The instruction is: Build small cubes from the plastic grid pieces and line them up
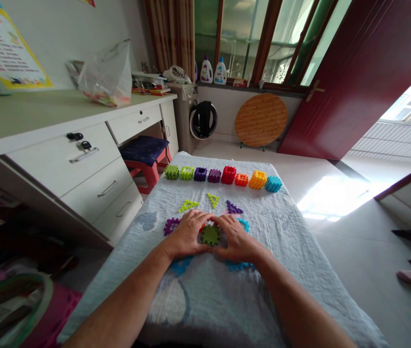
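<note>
left hand (188, 234): half-curled, holding green piece (210, 235) at its left edge
green piece: between the palms, above table (292, 251); uneven squeeze could tip it free
right hand (236, 238): half-curled, holding opposite edge
blue piece (241, 266): by right wrist; low forearm could drag it

Olive-green square piece (210, 235), pale blue-grey cloth (288, 237), blotched darker, purple-and-lime triangles (213, 200).

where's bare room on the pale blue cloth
Bare pale blue cloth lies right of the right hand, left of the purple square plastic frame, and between the forearms, nearer than two toothed blue plastic pieces. Crowded: around both hands and along the far row of coloured plastic blocks.
</note>
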A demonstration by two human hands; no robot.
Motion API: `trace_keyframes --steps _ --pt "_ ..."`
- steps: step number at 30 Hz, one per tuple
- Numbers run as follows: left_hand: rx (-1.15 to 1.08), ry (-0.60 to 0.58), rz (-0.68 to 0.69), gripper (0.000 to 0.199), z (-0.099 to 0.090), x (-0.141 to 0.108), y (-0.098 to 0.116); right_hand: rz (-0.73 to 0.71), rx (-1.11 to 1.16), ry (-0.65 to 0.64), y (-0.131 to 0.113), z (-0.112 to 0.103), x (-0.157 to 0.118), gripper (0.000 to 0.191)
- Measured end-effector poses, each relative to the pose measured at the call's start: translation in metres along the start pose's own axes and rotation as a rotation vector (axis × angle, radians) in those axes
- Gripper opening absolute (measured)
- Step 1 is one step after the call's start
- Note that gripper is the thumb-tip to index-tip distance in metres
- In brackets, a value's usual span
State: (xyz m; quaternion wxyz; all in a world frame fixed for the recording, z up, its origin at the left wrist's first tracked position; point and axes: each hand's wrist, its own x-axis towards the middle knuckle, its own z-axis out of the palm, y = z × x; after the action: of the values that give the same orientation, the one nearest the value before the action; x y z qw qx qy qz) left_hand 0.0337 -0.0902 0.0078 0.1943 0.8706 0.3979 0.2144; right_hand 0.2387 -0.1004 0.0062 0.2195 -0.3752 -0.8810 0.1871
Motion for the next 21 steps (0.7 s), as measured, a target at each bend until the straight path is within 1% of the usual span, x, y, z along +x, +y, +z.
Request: trace_keyframes --steps 4,9,14,18,21 --pt "-0.018 0.006 -0.007 0.075 -0.0012 -0.0004 0.0019 -0.006 -0.036 0.042 0.0026 0.0053 0.0004 0.063" --pt "-0.046 0.003 -0.006 0.081 -0.0019 -0.0012 0.0027 -0.038 -0.054 0.077 0.0029 0.0075 0.0011 0.057" --pt "-0.066 0.002 -0.022 0.08 -0.0029 -0.0014 0.0049 -0.036 -0.044 0.066 0.0006 0.004 0.001 0.059" --pt "-0.093 0.044 -0.035 0.079 -0.0038 -0.0003 0.0071 -0.007 -0.032 0.096 0.0026 0.0012 -0.0002 0.064" --pt "-0.1 0.074 -0.041 0.076 -0.004 0.0007 0.0076 0.034 -0.018 0.109 0.0044 -0.0002 -0.0008 0.059"
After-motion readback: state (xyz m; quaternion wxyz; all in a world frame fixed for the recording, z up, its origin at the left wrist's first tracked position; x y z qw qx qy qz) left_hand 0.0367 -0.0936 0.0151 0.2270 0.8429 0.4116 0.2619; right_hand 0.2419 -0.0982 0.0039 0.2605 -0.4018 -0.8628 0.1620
